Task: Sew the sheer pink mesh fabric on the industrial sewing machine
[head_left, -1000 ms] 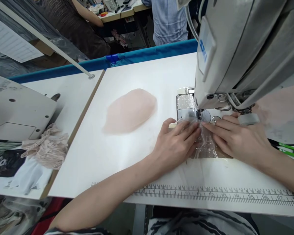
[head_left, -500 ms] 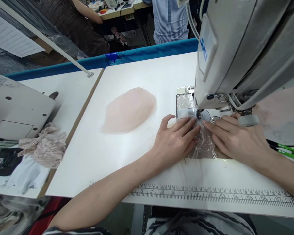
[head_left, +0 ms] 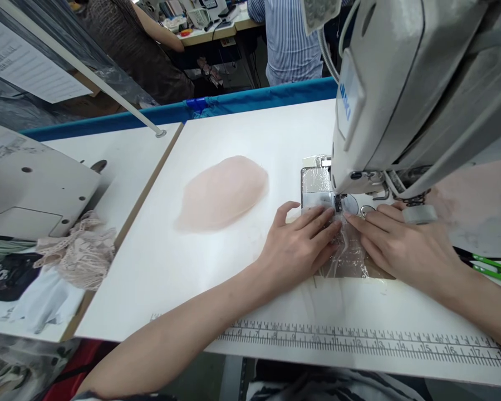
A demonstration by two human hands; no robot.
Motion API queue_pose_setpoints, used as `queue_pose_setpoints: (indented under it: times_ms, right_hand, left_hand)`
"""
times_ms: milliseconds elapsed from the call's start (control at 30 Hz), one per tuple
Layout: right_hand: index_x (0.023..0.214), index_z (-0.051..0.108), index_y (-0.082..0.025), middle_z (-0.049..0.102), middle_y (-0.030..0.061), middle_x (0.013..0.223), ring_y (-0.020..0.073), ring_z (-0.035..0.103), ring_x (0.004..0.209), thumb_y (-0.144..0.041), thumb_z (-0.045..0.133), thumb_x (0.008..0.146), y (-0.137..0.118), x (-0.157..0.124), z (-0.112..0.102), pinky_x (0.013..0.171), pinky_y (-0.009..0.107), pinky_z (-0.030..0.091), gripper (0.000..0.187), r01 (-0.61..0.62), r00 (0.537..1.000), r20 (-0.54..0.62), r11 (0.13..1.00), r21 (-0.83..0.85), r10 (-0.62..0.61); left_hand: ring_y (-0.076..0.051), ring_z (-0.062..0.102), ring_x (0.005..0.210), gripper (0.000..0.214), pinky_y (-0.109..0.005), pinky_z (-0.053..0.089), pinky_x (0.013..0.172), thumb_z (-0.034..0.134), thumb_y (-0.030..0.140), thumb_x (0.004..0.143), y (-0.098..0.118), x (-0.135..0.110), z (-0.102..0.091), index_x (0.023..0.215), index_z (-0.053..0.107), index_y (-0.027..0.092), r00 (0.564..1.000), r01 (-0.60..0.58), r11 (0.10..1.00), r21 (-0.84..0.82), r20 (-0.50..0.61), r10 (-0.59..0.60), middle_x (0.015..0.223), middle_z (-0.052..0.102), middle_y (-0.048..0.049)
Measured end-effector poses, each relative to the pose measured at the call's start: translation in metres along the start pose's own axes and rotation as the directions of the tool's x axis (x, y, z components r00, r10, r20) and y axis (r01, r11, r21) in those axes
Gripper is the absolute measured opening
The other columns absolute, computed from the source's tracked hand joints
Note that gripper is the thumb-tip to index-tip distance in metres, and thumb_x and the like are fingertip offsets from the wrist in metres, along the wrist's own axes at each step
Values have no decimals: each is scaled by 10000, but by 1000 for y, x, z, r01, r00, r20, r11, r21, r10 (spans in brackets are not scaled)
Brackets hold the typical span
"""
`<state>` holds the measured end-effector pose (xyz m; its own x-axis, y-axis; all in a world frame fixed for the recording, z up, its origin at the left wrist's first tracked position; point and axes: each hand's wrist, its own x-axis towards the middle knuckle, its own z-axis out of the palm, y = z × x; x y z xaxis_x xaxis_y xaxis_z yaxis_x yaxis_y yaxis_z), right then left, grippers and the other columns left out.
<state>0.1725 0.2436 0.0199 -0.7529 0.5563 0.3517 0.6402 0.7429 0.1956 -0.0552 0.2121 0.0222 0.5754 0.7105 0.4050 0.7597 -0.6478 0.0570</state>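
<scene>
A thin, sheer piece of fabric (head_left: 351,257) lies on the white tabletop (head_left: 234,133) directly in front of the presser foot (head_left: 338,204) of a grey industrial sewing machine (head_left: 401,94). It is see-through with a faint beige tint and a glossy sheen. It wrinkles into small vertical folds between the two hands, and its near edge ends short of the printed ruler (head_left: 359,342) along the tabletop's front. The left hand (head_left: 300,245) rests palm down on the fabric's left part, its grip spread, with the fingers stretched toward the foot and the thumb lifted out to the side. The right hand (head_left: 404,248) lies flat on the right part, its grip also spread, with the fingertips almost meeting those of the left just below the needle. Farther left sits a pale pink, rounded stack of fabric pieces (head_left: 223,192), well apart from the hands. A heap of beige lace trim (head_left: 77,253) lies on the neighbouring tabletop.
</scene>
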Motion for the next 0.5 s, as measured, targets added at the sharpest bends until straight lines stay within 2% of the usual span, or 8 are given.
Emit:
queue_pose_setpoints:
  times_ms: [133, 367, 500]
  right_hand:
    - [1236, 709, -151, 757, 73, 747, 215, 641, 675, -175, 388, 962, -1, 0, 0, 661, 364, 413, 423, -23, 998, 50, 1000, 7, 23]
    - [1203, 720, -103, 763, 73, 772, 205, 654, 667, -132, 400, 952, -1, 3, 0, 696, 363, 422, 407, 25, 999, -33, 999, -29, -26]
    - [1207, 715, -107, 778, 91, 898, 211, 661, 703, -138, 394, 959, 0, 3, 0, 723, 366, 417, 407, 9, 1000, -18, 1000, -16, -10]
  left_hand:
    - [-220, 628, 1235, 281, -464, 336, 1083, 505, 288, 1026, 0, 0, -1, 1237, 662, 187, 1000, 0, 1000, -8, -1, 0, 1314, 674, -76]
    - [-207, 613, 1257, 286, -451, 317, 1102, 479, 296, 1039, 0, 0, -1, 1233, 661, 193, 1000, 2, 1000, -4, 3, -2, 1320, 669, -76]
    - [-214, 612, 1259, 287, -464, 325, 1108, 486, 303, 1037, 0, 1, -1, 1241, 661, 205, 1000, 17, 1000, -6, 15, -17, 1324, 667, -74]
